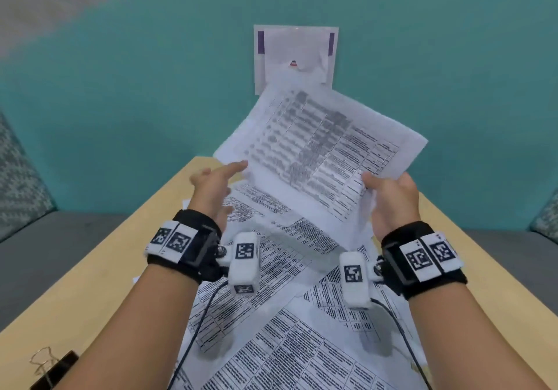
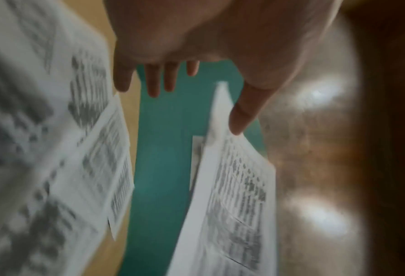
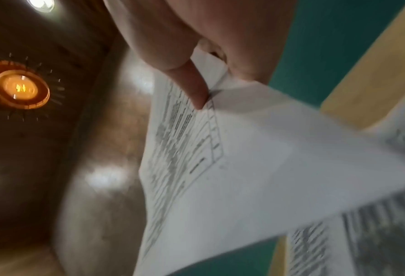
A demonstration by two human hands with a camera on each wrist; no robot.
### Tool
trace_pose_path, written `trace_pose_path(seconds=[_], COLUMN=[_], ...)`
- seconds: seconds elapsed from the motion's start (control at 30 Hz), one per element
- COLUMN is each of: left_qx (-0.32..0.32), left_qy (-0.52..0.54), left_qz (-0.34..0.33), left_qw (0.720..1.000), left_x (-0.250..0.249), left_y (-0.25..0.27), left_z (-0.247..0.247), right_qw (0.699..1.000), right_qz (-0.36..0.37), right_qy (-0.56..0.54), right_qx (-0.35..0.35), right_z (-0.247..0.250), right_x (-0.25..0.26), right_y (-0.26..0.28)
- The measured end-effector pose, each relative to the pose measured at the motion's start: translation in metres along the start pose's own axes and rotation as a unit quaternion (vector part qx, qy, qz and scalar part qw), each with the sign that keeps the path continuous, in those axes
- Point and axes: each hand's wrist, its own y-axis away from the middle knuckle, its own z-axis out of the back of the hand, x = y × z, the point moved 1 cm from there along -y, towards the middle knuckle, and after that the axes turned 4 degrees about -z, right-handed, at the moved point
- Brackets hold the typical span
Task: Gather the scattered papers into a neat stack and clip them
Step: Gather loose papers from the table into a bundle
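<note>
Several lifted papers [image 1: 320, 154] are pinched by the right hand [image 1: 392, 199], the spread-fingered left hand [image 1: 211, 184] alongside.

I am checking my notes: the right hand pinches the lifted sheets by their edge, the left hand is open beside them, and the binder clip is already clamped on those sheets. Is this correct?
Not quite. In the head view the binder clip lies on the table at the near left, clamped on nothing. The rest holds: the right hand pinches the lifted sheets, and the left hand is open beside them.

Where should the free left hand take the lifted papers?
Judging by the pose: the near left edge of the lifted papers, from the left. The right hand pinches the right corner, leaving that edge unsupported beside the left hand, whose fingers are extended.
</note>
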Motion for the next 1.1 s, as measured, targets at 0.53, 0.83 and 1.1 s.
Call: trace_pose_path(seconds=[0.53, 0.83, 1.1], left_qx=[0.017, 0.084, 0.073], left_qy=[-0.022, -0.128, -0.118], left_qz=[-0.191, -0.228, -0.137], left_qw=[0.981, 0.962, 0.981], left_x=[-0.035, -0.020, 0.017], left_y=[0.017, 0.022, 0.009], left_z=[-0.002, -0.016, -0.017], right_qw=[0.993, 0.974, 0.978], right_qz=[0.066, 0.127, 0.071], right_qy=[0.094, 0.164, 0.182], right_qx=[0.019, 0.091, 0.075], right_z=[-0.022, -0.023, -0.019], right_x=[-0.002, 0.010, -0.021], right_y=[0.016, 0.016, 0.002])
